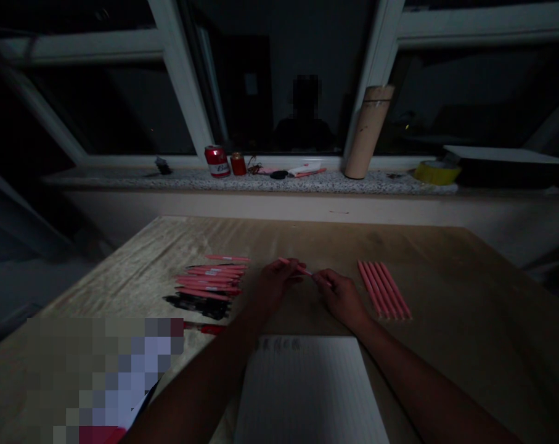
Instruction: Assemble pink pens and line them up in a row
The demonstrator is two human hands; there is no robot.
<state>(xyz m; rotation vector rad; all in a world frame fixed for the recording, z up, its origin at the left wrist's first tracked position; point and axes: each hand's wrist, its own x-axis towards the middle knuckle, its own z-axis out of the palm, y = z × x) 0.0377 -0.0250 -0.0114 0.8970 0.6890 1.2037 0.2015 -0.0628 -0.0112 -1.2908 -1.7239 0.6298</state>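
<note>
A slim pink pen point(302, 270) is held above the table, slanting down from left to right between my two hands. My left hand point(281, 276) is closed around its longer part. The fingers of my right hand point(338, 291) pinch its lower right end; a pale section shows between the hands. I cannot tell whether the cap is on. To the left lies a loose pile of pink pens point(212, 280) with white labels, with black pens point(198, 304) at its near side. On the right, several pink pens point(383, 290) lie side by side in a row.
A lined notebook point(309, 388) lies below my hands on the brown table point(468, 345). A red pen point(205, 328) is near my left forearm. On the windowsill stand a red can point(217, 161), a small red jar point(238, 164), a cardboard tube point(369, 132) and yellow tape point(436, 173).
</note>
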